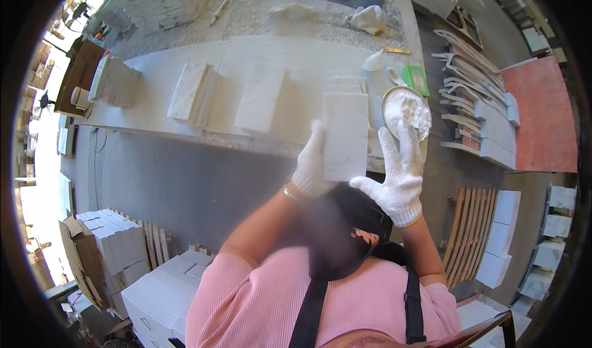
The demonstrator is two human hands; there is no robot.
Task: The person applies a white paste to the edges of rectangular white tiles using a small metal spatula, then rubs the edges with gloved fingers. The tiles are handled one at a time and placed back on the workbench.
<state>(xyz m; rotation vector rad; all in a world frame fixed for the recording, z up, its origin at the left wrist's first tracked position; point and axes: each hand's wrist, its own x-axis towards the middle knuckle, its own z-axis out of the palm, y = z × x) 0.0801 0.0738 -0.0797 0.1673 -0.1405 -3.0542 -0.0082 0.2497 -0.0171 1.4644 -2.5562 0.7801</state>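
Note:
A white marble tile (345, 137) stands out over the table's near edge, with my gloved left hand (311, 166) gripping it at its left side. The left thumb points up along that edge; the other fingers are hidden behind the tile. My gloved right hand (398, 178) has its fingers spread and holds nothing. Its longer fingertips reach the near side of a round bowl of white paste (407, 106), while its thumb points toward the tile's lower right corner. More tiles (345, 84) lie just beyond the held one.
Stacked tiles (190, 95) and another tile pile (262, 98) stand left on the white worktable (228, 55). A green box (415, 79) and a white bottle (374, 61) sit near the bowl. A crumpled glove (368, 19) lies farther back. Right stand pallet slats (472, 237).

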